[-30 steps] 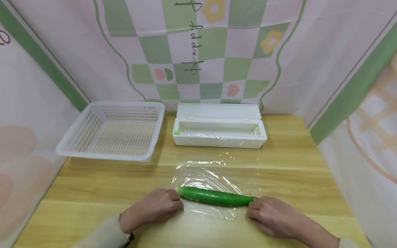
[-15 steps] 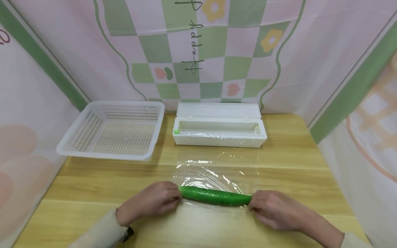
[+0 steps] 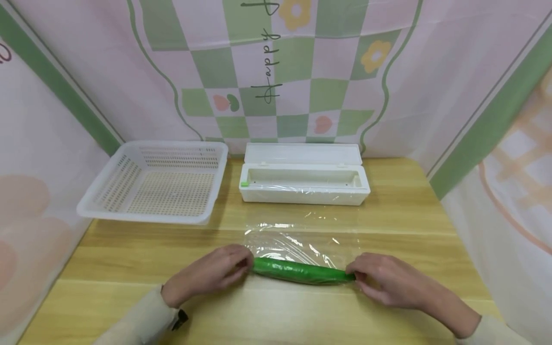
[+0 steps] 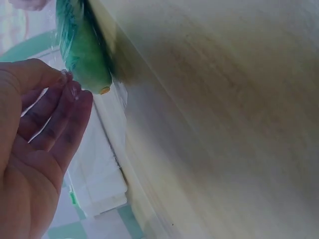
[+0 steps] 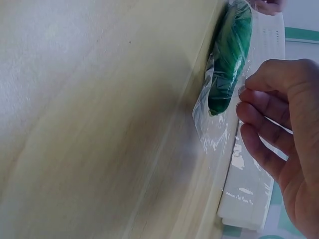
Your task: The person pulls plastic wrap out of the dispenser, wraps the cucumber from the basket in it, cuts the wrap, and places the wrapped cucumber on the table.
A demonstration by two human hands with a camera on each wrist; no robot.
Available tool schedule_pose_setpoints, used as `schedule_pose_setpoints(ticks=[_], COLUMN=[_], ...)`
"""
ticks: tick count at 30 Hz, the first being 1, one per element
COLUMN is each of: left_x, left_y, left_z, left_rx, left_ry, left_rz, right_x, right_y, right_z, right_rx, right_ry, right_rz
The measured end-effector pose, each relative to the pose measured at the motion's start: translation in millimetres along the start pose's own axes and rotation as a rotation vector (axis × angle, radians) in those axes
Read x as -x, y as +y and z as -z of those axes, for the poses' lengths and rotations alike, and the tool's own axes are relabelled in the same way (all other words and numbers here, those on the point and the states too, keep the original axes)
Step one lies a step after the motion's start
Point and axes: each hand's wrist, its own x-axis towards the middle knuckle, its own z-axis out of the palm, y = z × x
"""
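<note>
A long green cucumber (image 3: 302, 271) lies crosswise on the wooden table with clear plastic wrap (image 3: 293, 242) over it. Beyond it the film runs flat toward a white wrap dispenser (image 3: 302, 195) with its lid up. At the cucumber's left end my left hand (image 3: 211, 270) pinches the film between thumb and fingertips; the left wrist view shows the cucumber's pale stub right beside them. My right hand (image 3: 394, 280) pinches the film at the other end, thumb against forefinger. In the right wrist view, loose film (image 5: 202, 117) hangs past the cucumber's tip.
A white perforated plastic basket (image 3: 207, 211) stands at the back left, beside the dispenser. A small green slider (image 3: 245, 183) sits on the dispenser's left corner. Behind the table hangs a green and pink checked cloth (image 3: 297, 57).
Both hands have moved slightly away from me, carrying the near edge of the film up and over the cucumber. The film that lay in front of it no longer shows there.
</note>
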Motion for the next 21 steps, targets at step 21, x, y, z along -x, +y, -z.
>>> schedule_pose_setpoints(ticks=[21], left_x=[-4.1], left_y=[-8.2], left_z=[-3.3], left_rx=[-0.1], left_ry=[0.049], left_rz=[-0.025], right_x=[-6.6], right_y=[12.9], right_z=[-6.5], right_rx=[0.017], right_ry=[-0.039], right_rz=[-0.026])
